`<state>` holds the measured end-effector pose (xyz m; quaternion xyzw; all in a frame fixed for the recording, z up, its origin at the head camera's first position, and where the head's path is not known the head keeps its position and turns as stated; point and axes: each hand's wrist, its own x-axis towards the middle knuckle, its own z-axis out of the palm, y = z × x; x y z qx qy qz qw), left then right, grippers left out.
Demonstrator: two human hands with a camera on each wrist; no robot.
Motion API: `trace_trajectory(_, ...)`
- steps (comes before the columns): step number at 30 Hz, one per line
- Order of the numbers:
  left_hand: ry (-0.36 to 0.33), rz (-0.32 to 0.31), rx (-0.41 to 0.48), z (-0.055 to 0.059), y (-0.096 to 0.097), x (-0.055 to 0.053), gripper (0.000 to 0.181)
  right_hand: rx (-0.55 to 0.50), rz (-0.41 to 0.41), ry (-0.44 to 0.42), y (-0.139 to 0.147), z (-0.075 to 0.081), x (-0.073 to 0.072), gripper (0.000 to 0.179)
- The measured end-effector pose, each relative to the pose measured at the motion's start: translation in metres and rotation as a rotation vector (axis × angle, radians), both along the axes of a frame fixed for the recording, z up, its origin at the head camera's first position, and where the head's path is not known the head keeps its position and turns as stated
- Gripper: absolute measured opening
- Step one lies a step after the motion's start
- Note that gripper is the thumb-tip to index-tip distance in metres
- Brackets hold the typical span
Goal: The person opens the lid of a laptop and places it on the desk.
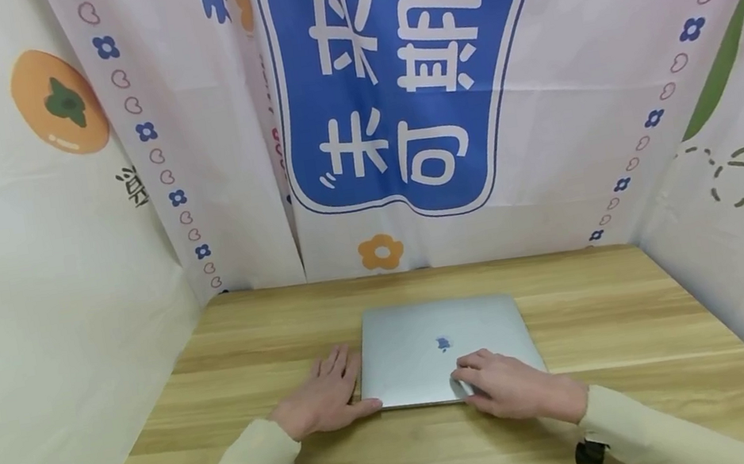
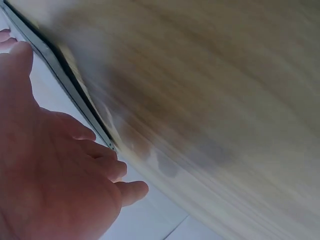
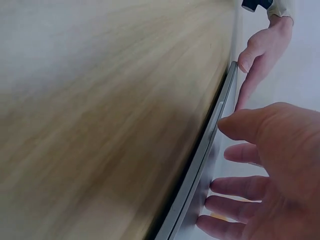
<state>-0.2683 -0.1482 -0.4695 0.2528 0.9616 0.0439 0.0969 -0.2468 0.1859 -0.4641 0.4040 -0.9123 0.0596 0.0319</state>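
Observation:
A closed silver laptop point(image 1: 417, 337) with a dark logo on its lid lies flat on the wooden table. My left hand point(image 1: 327, 395) is at its left side, fingers stretched forward on the tabletop and thumb touching the front left corner. In the left wrist view, the left hand point(image 2: 55, 165) lies along the laptop's thin edge point(image 2: 65, 80). My right hand point(image 1: 510, 384) is over the right front part of the lid, its fingertips touching the lid. The right wrist view shows the thumb of the right hand point(image 3: 280, 165) at the front edge, near the notch point(image 3: 217, 112), with the other fingers loosely spread.
The wooden table point(image 1: 607, 309) extends around the laptop on every side. Behind it hangs a white printed cloth point(image 1: 225, 166) with a large blue panel, and further white cloth hangs at the left and right. Dark wrist devices point(image 1: 591, 456) show under the sleeves.

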Motion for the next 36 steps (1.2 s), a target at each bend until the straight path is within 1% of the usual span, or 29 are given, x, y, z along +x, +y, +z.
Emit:
trace_trajectory(5, 0.006, -0.008, -0.018, 0.003, -0.003, -0.003, 0.102, 0.025, 0.023, 0.036, -0.007, 0.001, -0.003, 0.036)
trace_trajectory(10, 0.009, -0.026, -0.032, 0.006, -0.004, -0.003, 0.104, 0.057, 0.046, 0.079, -0.013, 0.003, -0.004, 0.034)
trace_trajectory(13, 0.003, -0.024, -0.044, 0.006, -0.005, -0.002, 0.106, 0.084, 0.046, 0.086, -0.016, 0.004, -0.005, 0.034)
trace_trajectory(18, -0.006, -0.029, -0.075, 0.003, -0.005, -0.001, 0.11, 0.119, 0.036, 0.09, -0.02, 0.004, -0.006, 0.036)
trace_trajectory(24, -0.008, -0.042, -0.092, -0.002, -0.004, -0.001, 0.109, 0.137, 0.034, 0.084, -0.022, 0.003, -0.007, 0.035)
trace_trajectory(29, -0.011, -0.04, -0.085, -0.002, -0.003, 0.0, 0.107, 0.148, 0.035, 0.08, -0.022, 0.002, -0.008, 0.034)
trace_trajectory(36, -0.03, -0.045, -0.088, -0.002, 0.002, -0.001, 0.107, 0.17, 0.032, 0.117, -0.021, 0.002, -0.007, 0.034)
